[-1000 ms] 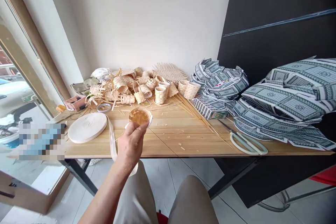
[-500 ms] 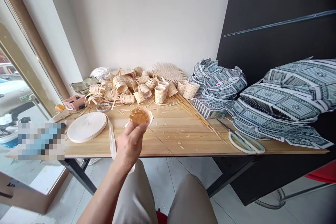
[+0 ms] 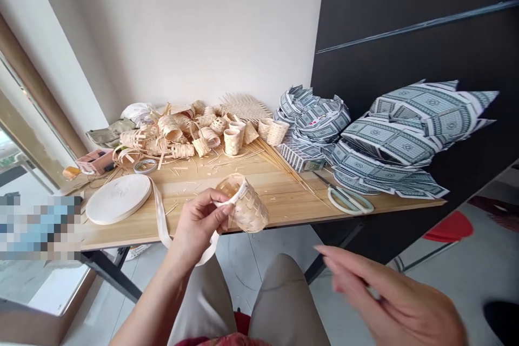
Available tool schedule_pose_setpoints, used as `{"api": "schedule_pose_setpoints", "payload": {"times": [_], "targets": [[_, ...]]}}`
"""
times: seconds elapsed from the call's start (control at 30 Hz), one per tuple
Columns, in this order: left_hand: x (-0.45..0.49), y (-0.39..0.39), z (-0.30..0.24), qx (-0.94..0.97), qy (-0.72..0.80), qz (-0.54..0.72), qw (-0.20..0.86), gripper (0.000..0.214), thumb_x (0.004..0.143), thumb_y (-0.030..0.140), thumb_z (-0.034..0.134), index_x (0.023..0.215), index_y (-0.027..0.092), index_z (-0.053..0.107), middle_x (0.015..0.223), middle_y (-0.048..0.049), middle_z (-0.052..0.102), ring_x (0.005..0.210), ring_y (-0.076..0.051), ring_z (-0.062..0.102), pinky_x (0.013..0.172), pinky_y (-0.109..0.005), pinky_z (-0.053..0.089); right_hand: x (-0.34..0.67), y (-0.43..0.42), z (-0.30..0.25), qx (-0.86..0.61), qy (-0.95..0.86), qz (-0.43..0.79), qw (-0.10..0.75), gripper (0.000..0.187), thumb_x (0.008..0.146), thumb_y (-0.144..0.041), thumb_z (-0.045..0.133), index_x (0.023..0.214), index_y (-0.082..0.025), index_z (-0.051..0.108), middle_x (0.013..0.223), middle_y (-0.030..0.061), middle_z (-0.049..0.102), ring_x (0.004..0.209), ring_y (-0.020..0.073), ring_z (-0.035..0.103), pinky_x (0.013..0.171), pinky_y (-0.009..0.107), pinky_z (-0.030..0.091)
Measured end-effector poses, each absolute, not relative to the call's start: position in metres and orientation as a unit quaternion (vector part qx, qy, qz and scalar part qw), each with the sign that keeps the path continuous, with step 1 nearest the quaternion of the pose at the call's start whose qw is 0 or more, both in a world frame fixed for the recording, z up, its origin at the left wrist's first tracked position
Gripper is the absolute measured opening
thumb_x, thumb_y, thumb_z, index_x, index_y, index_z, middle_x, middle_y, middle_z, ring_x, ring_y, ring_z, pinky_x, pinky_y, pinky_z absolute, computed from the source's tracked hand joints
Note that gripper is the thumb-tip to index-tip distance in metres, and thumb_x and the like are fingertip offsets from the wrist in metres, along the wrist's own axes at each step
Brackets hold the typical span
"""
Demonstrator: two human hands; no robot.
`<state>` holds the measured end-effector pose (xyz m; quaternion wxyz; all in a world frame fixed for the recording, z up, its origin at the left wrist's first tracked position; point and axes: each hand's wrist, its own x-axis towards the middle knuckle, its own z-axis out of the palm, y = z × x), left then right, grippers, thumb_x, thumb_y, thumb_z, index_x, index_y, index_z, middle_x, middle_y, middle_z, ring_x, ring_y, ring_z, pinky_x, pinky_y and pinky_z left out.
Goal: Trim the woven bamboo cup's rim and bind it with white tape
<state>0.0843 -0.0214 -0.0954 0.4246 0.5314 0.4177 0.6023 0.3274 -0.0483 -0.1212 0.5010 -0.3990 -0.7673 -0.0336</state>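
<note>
A small cup-shaped woven basket (image 3: 252, 210) hangs tilted over the table's front edge, its mouth toward the left. My left hand (image 3: 203, 219) pinches its rim between thumb and fingers, together with white ribbon (image 3: 161, 216) that lies along the rim. The ribbon's tail drops below the hand and runs back to a flat white roll (image 3: 118, 199) on the table. Lower right, apart from the basket, my right hand (image 3: 389, 297) has its thumb and fingers drawn together, slightly blurred. Whatever they hold, if anything, is too small to make out.
White-handled scissors (image 3: 351, 200) lie near the front edge of the wooden table (image 3: 194, 175). Behind are a heap of woven baskets (image 3: 170, 130), thin sticks (image 3: 284, 165), a tape roll (image 3: 145, 166) and patterned folded-card stacks (image 3: 389, 140). A red stool (image 3: 450, 226) stands at right.
My right hand has come into view at lower right. The basket has turned from mouth-on to side-on in my left hand. The view has swung to the right.
</note>
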Motion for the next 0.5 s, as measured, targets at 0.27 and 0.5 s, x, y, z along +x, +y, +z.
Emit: {"api": "schedule_pose_setpoints", "payload": {"times": [0.27,0.5], "targets": [[0.096,-0.03,-0.094,0.533,0.376,0.606,0.456,0.015,0.074,0.028,0.067,0.073,0.016,0.058,0.05,0.0056,0.051,0.044,-0.004,0.043,0.043,-0.014,0.033,0.256,-0.037,-0.073,-0.318,-0.792,-0.059,0.518,0.023,0.085,-0.007,0.044,0.078,-0.015,0.064,0.058,-0.0007,0.065,0.047,0.008,0.057,0.048,0.019,0.039],[0.101,-0.027,-0.096,0.545,0.381,0.593,0.453,0.014,0.075,0.028,0.066,0.073,0.016,0.059,0.051,0.0054,0.051,0.044,-0.004,0.043,0.042,-0.015,0.033,0.253,-0.029,-0.084,-0.33,-0.777,-0.081,0.53,0.021,0.087,-0.01,0.045,0.079,-0.016,0.063,0.065,0.0009,0.068,0.054,0.0098,0.061,0.053,0.02,0.041]]}}
